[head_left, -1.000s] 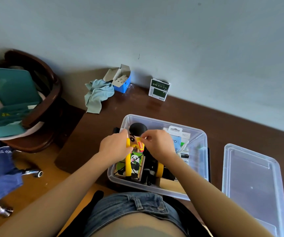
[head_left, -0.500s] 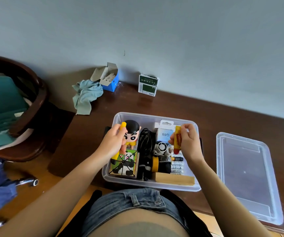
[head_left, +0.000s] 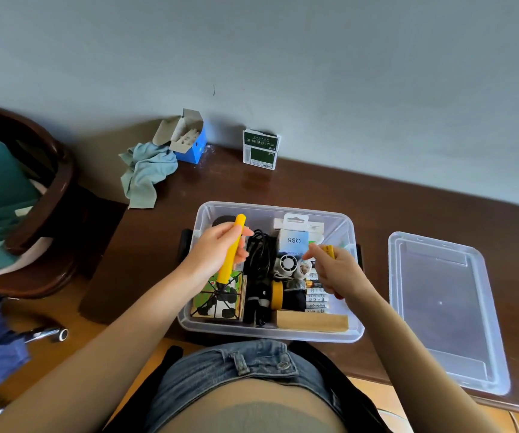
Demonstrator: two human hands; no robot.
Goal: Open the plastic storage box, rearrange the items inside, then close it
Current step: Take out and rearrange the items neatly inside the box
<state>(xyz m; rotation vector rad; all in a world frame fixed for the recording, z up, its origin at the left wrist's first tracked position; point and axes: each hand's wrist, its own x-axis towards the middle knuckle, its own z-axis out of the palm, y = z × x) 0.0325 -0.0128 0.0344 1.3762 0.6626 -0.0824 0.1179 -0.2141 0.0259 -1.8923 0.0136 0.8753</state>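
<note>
At the near edge of the dark brown wooden worktop stands the open clear plastic storage box, its front wall overhanging toward the person's lap. Its clear plastic lid lies flat just right of it, apart from the box wall, its far-right corner near the worktop's right edge. The left hand grips a long yellow pen-shaped tool, tilted, above the box's left side; its lower tip sits over the panda-print wooden cube. The right hand pinches a small yellow tube over the box's right side, above a row of white-labelled batteries. A coiled black cable fills the middle; a pale wooden block lies along the front wall. Bare worktop lies behind the box.
</note>
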